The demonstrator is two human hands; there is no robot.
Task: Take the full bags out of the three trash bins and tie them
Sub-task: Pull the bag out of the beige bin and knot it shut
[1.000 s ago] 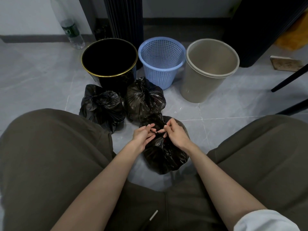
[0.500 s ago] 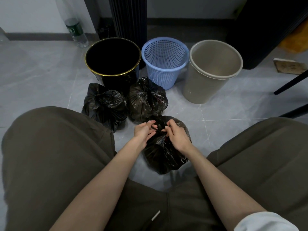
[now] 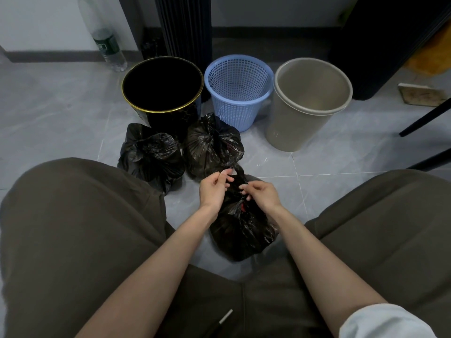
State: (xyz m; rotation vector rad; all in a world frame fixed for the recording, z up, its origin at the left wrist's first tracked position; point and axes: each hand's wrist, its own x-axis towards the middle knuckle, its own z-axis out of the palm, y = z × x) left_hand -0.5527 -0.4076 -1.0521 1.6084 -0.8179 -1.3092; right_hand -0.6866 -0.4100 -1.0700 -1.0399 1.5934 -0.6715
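Between the knees: third bag point(image 3: 241, 230) being knotted.
Left hand point(image 3: 212, 191) and right hand point(image 3: 262, 195) pinch its neck with curled fingers point(image 3: 220, 175); next, probably pull tight.

bins: left bin point(image 3: 170, 120), middle bin point(image 3: 234, 113), right bin point(image 3: 292, 128) stood in a row on the floor point(image 3: 48, 118)
left bag point(image 3: 151, 154): before left bin, just beside middle bag point(image 3: 212, 147)
near bag point(image 3: 241, 235): before middle bag, between the legs point(image 3: 73, 240)
bottle point(image 3: 107, 45): behind left bin, leftward

You had three black trash bags point(image 3: 151, 154) point(image 3: 214, 145) point(image 3: 244, 232) on the floor point(image 3: 61, 106), three trash bins point(image 3: 170, 118) point(image 3: 234, 115) point(image 3: 297, 128) (one black, one blue mesh, one beige) and one plastic bottle point(image 3: 107, 45).
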